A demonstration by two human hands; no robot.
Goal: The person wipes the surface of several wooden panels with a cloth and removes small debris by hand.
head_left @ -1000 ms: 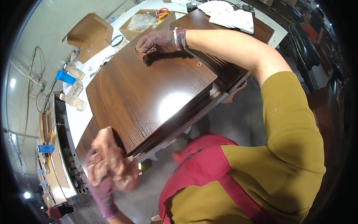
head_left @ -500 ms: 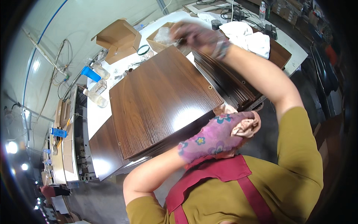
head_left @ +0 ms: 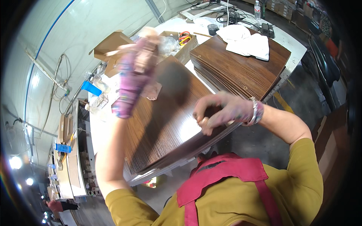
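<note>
In the head view, the blurred left hand (head_left: 137,66) is raised over a stack of brown boards (head_left: 171,115), its fingers closed around a pinkish rag (head_left: 152,91). The right hand (head_left: 228,109) is at the stack's near edge, fingers curled with a gap to the thumb; whether they grip the top board, I cannot tell. The stack lies on the white table (head_left: 297,47), just beside a second stack (head_left: 235,64) bearing a white cloth (head_left: 247,42). A blue cup (head_left: 91,88) is on the left.
</note>
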